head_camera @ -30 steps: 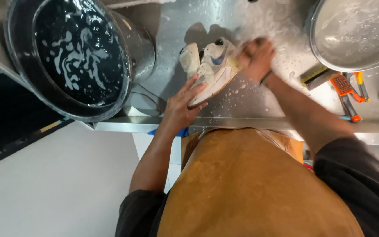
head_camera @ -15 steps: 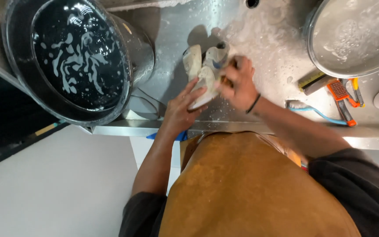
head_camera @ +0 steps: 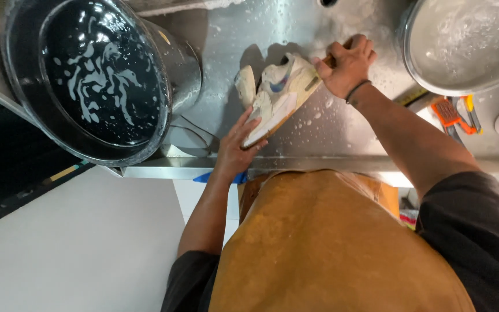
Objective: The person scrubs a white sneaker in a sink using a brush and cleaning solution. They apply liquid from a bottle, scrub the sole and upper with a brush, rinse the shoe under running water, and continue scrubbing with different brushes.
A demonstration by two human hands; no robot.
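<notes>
Beside the sneaker [head_camera: 277,95] — dark pot [head_camera: 96,78], basin [head_camera: 463,43], perhaps brushes [head_camera: 454,115].

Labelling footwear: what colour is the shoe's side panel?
Cream sneaker carries a blue side patch; head view, left hand steadying it.

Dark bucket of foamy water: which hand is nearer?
Left. The left hand grips the sneaker's near end, just right of the dark bucket. The right hand is at the sneaker's far end, farther from it.
</notes>
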